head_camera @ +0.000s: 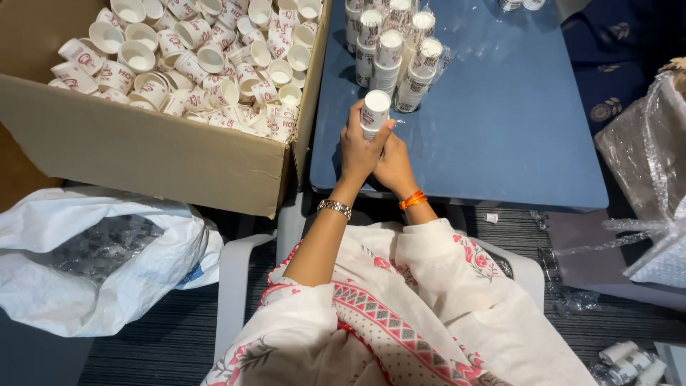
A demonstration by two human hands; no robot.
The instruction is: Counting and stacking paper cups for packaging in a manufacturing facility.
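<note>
My left hand (359,148) and my right hand (394,166) are both wrapped around one upright stack of white paper cups (374,111) near the front left of the blue table (500,121). The left hand grips the stack high, fingers around its top cup. Lower down, the right hand presses against its base. Just behind stand several more wrapped stacks of cups (391,50) in a tight group. A metal bracelet is on my left wrist and an orange band on my right.
A large cardboard box (143,154) full of loose printed cups (200,57) sits to the left. A white plastic sack (93,257) lies on the floor at lower left. Crumpled clear wrap (643,150) is at right, and loose cup stacks (629,361) at bottom right.
</note>
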